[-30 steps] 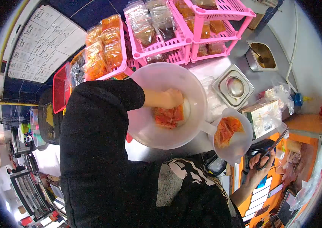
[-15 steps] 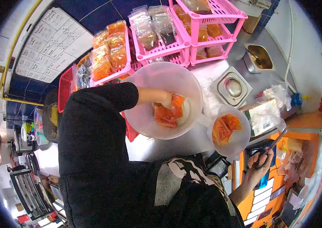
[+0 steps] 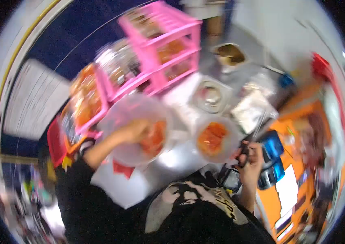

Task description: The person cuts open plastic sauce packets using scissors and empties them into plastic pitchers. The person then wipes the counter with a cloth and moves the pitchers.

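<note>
My left hand (image 3: 139, 129) reaches into a large translucent plastic tub (image 3: 113, 116), its fingers blurred against orange-red sealed packets (image 3: 155, 139) inside. Whether those fingers grip a packet is not clear. On the right, my right hand (image 3: 252, 156) is closed around the dark handles of a pair of scissors (image 3: 258, 127), blades pointing up and away. Close to that hand stands a smaller translucent jug (image 3: 230, 140) with more orange-red packets (image 3: 212, 138) in it.
Pink plastic racks (image 3: 153, 76) filled with sealed packets line the back left. A lidded steel container (image 3: 211, 96) and a steel tub of brown contents (image 3: 230, 55) stand behind the jug. A white plastic bag (image 3: 254, 105) lies right. A handwritten chart (image 3: 34, 99) hangs on the wall.
The view has swung, shifting the racks and tubs leftward, and is now blurred. My right hand has come nearer the jug with the scissors. My left hand is still in the tub.
</note>
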Tool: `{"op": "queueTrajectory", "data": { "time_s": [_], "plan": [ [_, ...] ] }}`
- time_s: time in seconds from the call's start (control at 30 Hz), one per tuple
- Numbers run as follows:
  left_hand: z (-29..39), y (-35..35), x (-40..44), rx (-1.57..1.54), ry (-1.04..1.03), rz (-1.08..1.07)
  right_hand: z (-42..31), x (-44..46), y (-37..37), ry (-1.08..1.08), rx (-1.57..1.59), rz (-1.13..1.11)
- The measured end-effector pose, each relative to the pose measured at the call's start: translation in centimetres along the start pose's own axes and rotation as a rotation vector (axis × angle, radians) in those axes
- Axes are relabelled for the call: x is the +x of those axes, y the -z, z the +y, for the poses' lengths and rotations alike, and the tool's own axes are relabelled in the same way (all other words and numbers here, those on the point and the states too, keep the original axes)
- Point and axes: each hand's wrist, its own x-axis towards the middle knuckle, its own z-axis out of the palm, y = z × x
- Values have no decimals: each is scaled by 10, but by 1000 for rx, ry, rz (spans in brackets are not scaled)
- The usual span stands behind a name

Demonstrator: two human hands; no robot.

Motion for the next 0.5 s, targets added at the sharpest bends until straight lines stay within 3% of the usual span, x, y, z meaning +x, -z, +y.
{"op": "queueTrajectory", "data": {
  "time_s": [0.07,0.17,0.2,0.23,0.3,0.37,0.43,0.47,0.5],
  "plan": [
    [39,12,-21,-71,88,120,-11,-2,12,133,135,179],
    [43,2,-45,-66,161,304,-21,-4,85,638,-187,534],
    [54,-4,-50,-222,94,423,-32,-18,109,624,-209,739],
    [34,-14,-54,-334,70,421,-32,-25,146,802,-249,820],
    [-32,-24,-64,-154,125,455,-35,-52,208,889,-321,1070],
    [-41,-26,-65,-185,79,465,-54,-76,257,1034,-440,1184],
    [19,-17,-66,-189,89,519,-78,-82,306,1118,-385,1232],
    [37,-15,-64,-202,118,571,-88,-83,331,1234,-398,1134],
    [47,-17,-57,-26,42,683,-92,-81,365,1268,-427,1101]
  ]
}}
